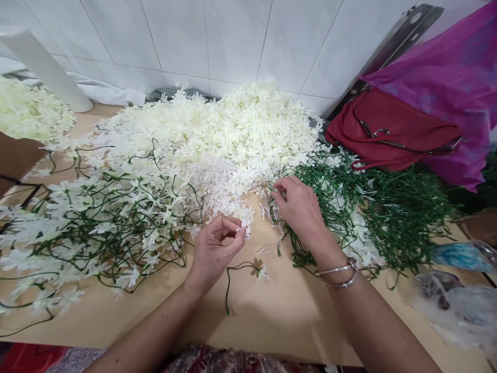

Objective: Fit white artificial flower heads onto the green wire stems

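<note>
My left hand [217, 248] is closed in a pinch, thumb against forefinger, on a white artificial flower [246, 223] over the middle of the table. To its right, my right hand [298, 204] reaches to the near edge of the green plastic stems [330, 178]. Its thumb and forefinger are drawn together; what lies between them is too small to make out. A large heap of loose white blossoms [248, 124] rises behind both hands. Between the hands lie small white stamens [263, 249]. A single stemmed flower [263, 273] rests just in front of them.
Finished-looking stemmed flowers [116, 223] spread across the left side of the table [267, 321]. A red handbag [399, 129] and a purple bag [438, 67] sit at the back right. Clear plastic bags [458, 305] lie at the right edge. A white roll [54, 72] stands back left.
</note>
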The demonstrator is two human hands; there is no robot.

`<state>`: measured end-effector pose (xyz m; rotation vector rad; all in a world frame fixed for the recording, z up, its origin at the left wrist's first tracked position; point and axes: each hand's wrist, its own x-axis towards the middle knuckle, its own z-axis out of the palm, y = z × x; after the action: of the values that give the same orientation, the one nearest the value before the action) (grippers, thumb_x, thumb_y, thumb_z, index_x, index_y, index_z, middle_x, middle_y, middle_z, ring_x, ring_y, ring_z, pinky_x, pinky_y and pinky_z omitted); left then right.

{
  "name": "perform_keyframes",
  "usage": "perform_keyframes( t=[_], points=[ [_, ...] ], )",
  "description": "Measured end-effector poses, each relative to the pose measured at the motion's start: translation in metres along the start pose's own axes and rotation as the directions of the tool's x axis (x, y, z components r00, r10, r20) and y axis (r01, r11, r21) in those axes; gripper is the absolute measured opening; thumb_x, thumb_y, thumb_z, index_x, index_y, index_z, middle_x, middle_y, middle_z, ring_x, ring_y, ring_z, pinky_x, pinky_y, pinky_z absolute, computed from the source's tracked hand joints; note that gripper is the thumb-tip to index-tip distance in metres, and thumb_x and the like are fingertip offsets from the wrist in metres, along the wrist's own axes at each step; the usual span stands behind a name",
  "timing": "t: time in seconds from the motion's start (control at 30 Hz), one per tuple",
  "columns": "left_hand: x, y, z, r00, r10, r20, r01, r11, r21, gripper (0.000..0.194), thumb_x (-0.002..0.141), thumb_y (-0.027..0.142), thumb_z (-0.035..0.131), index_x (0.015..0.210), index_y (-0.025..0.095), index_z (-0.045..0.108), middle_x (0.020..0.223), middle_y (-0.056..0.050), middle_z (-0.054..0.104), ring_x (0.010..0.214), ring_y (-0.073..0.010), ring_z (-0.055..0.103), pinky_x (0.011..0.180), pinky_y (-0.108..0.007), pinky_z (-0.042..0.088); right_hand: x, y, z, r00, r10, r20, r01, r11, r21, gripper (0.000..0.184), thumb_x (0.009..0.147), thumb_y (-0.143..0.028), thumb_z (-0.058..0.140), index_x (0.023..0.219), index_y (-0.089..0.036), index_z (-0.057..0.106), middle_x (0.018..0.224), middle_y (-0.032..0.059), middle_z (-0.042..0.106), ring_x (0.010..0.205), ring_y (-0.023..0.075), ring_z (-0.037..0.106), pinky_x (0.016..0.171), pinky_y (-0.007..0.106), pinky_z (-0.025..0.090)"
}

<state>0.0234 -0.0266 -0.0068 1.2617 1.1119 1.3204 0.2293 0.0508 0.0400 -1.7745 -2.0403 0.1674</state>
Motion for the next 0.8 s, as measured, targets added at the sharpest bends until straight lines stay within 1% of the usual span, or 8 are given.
perform_keyframes(
  t=[0.1,0.2,0.33,0.47,0.53,0.6,0.7,0.8],
  points=[
    [-0.001,0.002,-0.002,1.000,-0.014,-0.001,0.014,1.000,-0.005,0.008,0.087,0.017,0.072,0.088,0.019,0.064,0.087,-0.001,0.070,0.074,-0.0107,0.066,0.072,-0.022,0.052,0.012,-0.002,0.004,0.997,0.045,0.055,-0.032,0.978,-0.208,0.011,0.093,-0.017,0.064,0.097,-0.015,0.074,0.104,0.0130,0.071,0.093,0.0284,0.067,0.080,0.037,0.043],
    [-0.002,0.003,-0.004,1.000,-0.013,0.012,0.013,1.000,-0.001,0.006,0.090,0.019,0.070,0.093,0.020,0.066,0.081,0.001,0.069,0.072,-0.0110,0.065,0.071,-0.022,0.051,0.016,-0.004,0.007,0.995,0.053,0.082,-0.028,0.960,-0.279,0.012,0.093,-0.016,0.063,0.097,-0.016,0.074,0.104,0.0131,0.071,0.095,0.0295,0.068,0.080,0.037,0.043],
    [-0.003,0.001,-0.003,0.999,0.049,0.010,-0.049,0.999,0.012,0.002,0.094,0.021,0.068,0.095,0.020,0.067,0.084,0.000,0.068,0.075,-0.0109,0.066,0.073,-0.022,0.051,0.014,-0.010,0.009,0.998,-0.034,0.045,0.044,0.972,-0.233,0.017,0.096,-0.018,0.060,0.108,-0.015,0.073,0.106,0.0135,0.071,0.098,0.0288,0.067,0.084,0.037,0.044],
    [-0.003,-0.003,0.000,1.000,-0.001,-0.009,0.001,0.997,-0.075,0.009,0.096,0.028,0.069,0.099,0.020,0.066,0.089,0.000,0.068,0.080,-0.0128,0.072,0.077,-0.023,0.056,0.015,-0.015,0.016,0.994,-0.052,0.095,0.069,0.981,-0.180,0.017,0.096,-0.020,0.061,0.103,-0.015,0.076,0.104,0.0154,0.069,0.096,0.0291,0.065,0.086,0.038,0.046],
    [-0.004,-0.005,0.000,0.999,-0.033,-0.029,0.030,0.995,-0.097,0.012,0.095,0.030,0.071,0.101,0.020,0.066,0.088,0.000,0.069,0.081,-0.0136,0.073,0.077,-0.024,0.057,0.016,-0.013,0.020,0.993,-0.036,0.114,0.048,0.994,-0.102,0.013,0.092,-0.017,0.065,0.095,-0.016,0.077,0.100,0.0133,0.068,0.091,0.0268,0.064,0.083,0.037,0.046],
    [-0.003,-0.006,-0.001,0.997,-0.050,-0.058,0.045,0.995,-0.085,0.015,0.094,0.032,0.073,0.101,0.020,0.067,0.087,0.000,0.070,0.081,-0.0139,0.073,0.076,-0.023,0.057,0.016,-0.010,0.022,0.987,-0.040,0.154,0.027,0.996,0.090,0.008,0.088,-0.016,0.068,0.085,-0.017,0.076,0.091,0.0079,0.067,0.081,0.0216,0.062,0.076,0.033,0.046],
    [-0.003,-0.007,-0.003,0.995,-0.040,-0.093,0.037,0.998,-0.041,0.018,0.092,0.034,0.075,0.100,0.020,0.068,0.085,0.000,0.070,0.078,-0.0136,0.072,0.074,-0.023,0.058,0.014,-0.002,0.020,0.965,-0.059,0.257,-0.047,0.922,0.385,0.005,0.086,-0.023,0.074,0.087,-0.018,0.075,0.078,0.0008,0.066,0.066,0.0156,0.055,0.064,0.029,0.042],
    [-0.003,-0.009,-0.003,0.996,-0.023,-0.091,0.022,1.000,-0.010,0.019,0.094,0.036,0.074,0.101,0.020,0.067,0.084,0.000,0.069,0.076,-0.0136,0.071,0.074,-0.024,0.058,0.006,0.001,0.015,0.980,-0.054,0.192,-0.024,0.924,0.381,0.011,0.088,-0.025,0.074,0.097,-0.019,0.074,0.081,0.0008,0.068,0.068,0.0153,0.055,0.066,0.029,0.042]
  ],
)
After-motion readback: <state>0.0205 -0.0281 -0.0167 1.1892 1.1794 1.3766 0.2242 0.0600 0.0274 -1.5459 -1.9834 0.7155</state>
